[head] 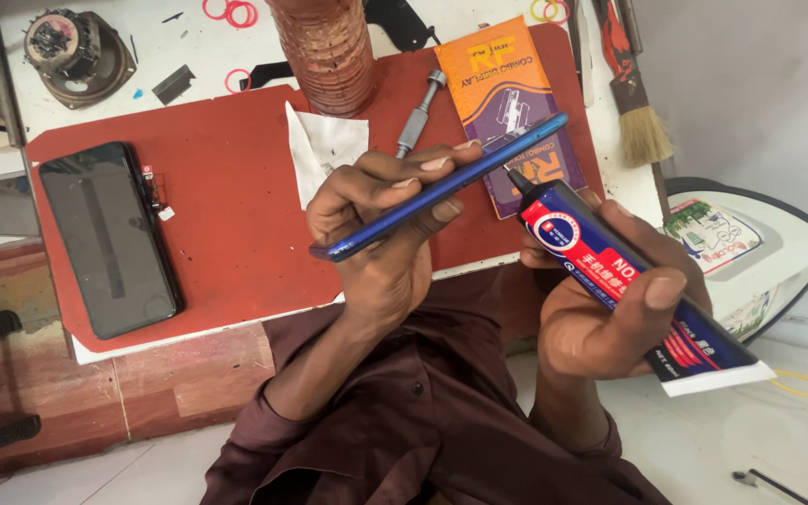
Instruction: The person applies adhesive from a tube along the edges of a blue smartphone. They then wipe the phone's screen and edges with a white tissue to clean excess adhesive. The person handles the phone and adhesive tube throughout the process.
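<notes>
Here, in the head view, we held our left hand (381,229) raised above the red mat (226,196), wrist bent and palm turned toward us, fingers curled shut around one blue phone frame (441,187). The frame stood on edge in that grip. Its long axis ran from lower left to upper right, with the far end sticking out past our fingertips toward the orange box (507,84).

Our right hand (610,299) sat just to the right of that grip and lower, closed around one glue tube (619,281), red and blue with a white crimped tail. Our thumb lay across the top of the tube. The tube's long axis ran from lower right to upper left, and its black nozzle (519,180) pointed up at the underside of the frame's far end, touching it or very nearly so; we could not tell which.

Well to the left of the left grip lay one dark phone screen (109,238), flat on the mat. Beyond the grip we counted one white paper scrap (324,150), one metal screwdriver (420,112) and one brush (638,112).
</notes>
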